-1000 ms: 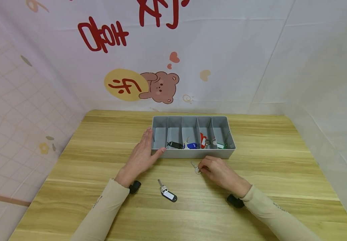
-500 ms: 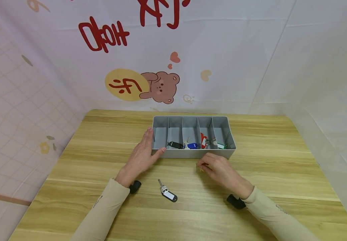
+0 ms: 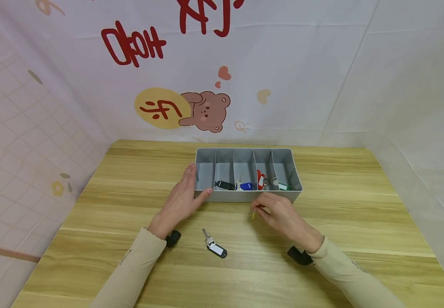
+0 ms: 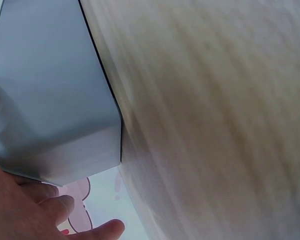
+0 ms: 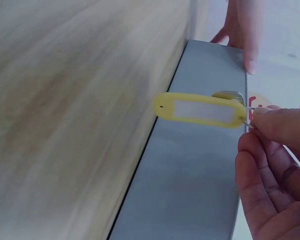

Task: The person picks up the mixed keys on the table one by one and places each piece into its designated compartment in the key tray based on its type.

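A grey box (image 3: pixel 245 196) with several compartments stands on the table. My left hand (image 3: pixel 181 196) rests against its left end, fingers fairly straight, thumb at the front rim. In front of the box, my right hand (image 3: pixel 283 218) pinches a key ring between thumb and forefinger. From that ring hangs a yellow key tag (image 5: pixel 200 109) with a white label, and part of a key (image 5: pixel 228 94) shows behind it. In the right wrist view the tag overlaps the box's front wall.
Inside the box lie keys with a dark tag (image 3: pixel 224 185), a blue tag (image 3: pixel 246 186), a red tag (image 3: pixel 260 179) and a green tag (image 3: pixel 284 187). A key with a black tag (image 3: pixel 216 250) lies on the table (image 3: pixel 260 273) between my arms. A printed cloth (image 3: pixel 302 64) hangs behind.
My right hand has picked up the key from the table by its ring and raised it slightly toward the box, so the yellow tag hangs. The left hand has stayed put.
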`<state>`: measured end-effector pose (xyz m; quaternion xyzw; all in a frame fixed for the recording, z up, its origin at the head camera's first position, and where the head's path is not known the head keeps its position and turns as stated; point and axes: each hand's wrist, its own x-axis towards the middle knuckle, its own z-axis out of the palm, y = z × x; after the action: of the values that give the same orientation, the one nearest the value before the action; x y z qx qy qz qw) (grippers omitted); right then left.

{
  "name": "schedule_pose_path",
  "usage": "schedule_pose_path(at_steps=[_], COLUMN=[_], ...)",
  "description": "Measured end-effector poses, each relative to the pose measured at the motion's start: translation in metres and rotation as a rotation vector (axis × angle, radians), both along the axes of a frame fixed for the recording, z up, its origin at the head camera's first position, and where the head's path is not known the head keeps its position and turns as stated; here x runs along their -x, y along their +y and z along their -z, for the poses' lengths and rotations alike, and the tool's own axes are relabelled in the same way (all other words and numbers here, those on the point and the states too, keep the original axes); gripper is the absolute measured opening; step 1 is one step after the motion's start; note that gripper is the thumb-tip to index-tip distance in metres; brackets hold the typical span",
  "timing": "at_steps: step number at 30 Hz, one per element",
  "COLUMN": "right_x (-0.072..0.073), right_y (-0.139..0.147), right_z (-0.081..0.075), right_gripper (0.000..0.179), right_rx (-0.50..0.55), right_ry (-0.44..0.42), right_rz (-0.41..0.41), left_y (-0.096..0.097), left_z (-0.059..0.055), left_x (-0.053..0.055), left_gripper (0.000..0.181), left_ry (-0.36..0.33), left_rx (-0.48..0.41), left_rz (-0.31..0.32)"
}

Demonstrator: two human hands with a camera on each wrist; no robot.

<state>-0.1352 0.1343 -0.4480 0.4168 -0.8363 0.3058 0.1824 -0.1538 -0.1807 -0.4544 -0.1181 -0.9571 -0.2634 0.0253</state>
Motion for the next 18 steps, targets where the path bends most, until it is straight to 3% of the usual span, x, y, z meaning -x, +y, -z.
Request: schedule_pose_path(at_steps=[18], right_x=[0.001], right_y=[-0.021], right_z=[-0.030], right_gripper=[0.025], right_rx=[0.097], right_ry=[-0.101], right_rz=[-0.036], left_y=[0.000], left_z=[0.001], left_x=[0.001], left_gripper=[0.098], left_ry=[0.008], left_rx=[0.007], left_rz=[0.011])
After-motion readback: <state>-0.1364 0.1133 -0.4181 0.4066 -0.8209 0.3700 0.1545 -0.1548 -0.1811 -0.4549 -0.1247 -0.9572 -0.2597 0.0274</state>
